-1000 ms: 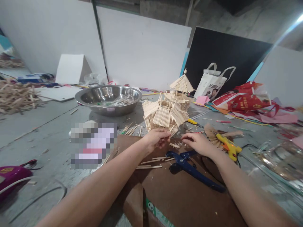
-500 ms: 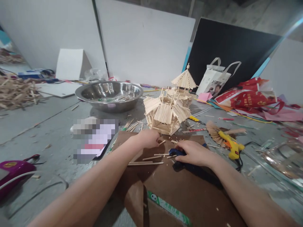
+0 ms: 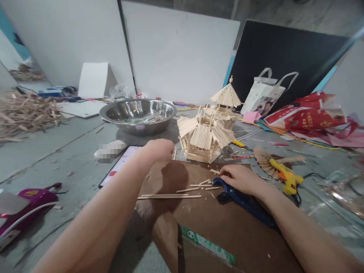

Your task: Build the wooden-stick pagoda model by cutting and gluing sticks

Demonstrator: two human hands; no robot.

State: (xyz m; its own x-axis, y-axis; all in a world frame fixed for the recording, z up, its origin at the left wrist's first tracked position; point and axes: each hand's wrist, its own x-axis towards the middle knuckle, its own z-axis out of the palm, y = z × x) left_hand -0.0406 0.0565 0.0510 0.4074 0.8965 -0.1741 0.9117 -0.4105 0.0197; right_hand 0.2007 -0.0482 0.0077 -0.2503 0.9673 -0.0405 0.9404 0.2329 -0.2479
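My left hand (image 3: pixel 160 150) is bent over the floor beyond the brown board (image 3: pixel 216 223), left of a small pavilion model (image 3: pixel 203 136) built of thin wooden sticks. Its fingers are curled downward, and what lies inside them is hidden. On the board's far right part, my right hand (image 3: pixel 241 177) hovers loosely bent, thumb and finger a little apart, beside a short stick piece (image 3: pixel 215 171). Just below that hand lies a blue cutter-like tool (image 3: pixel 241 201). Several cut sticks (image 3: pixel 196 187) and two long sticks (image 3: pixel 170 196) lie left of the tool.
A steel basin (image 3: pixel 138 129) stands behind the phone (image 3: pixel 113 170). To the right lie a yellow glue gun (image 3: pixel 286 178) and red bags (image 3: pixel 309 113). A purple device (image 3: pixel 31 201) with cables sits at left. A green-printed strip (image 3: pixel 209 246) lies in front.
My left hand has moved left and away from the cut sticks, to beside the pavilion model. My right hand has shifted slightly off the blue tool, which shows more fully. The view has turned a little left.
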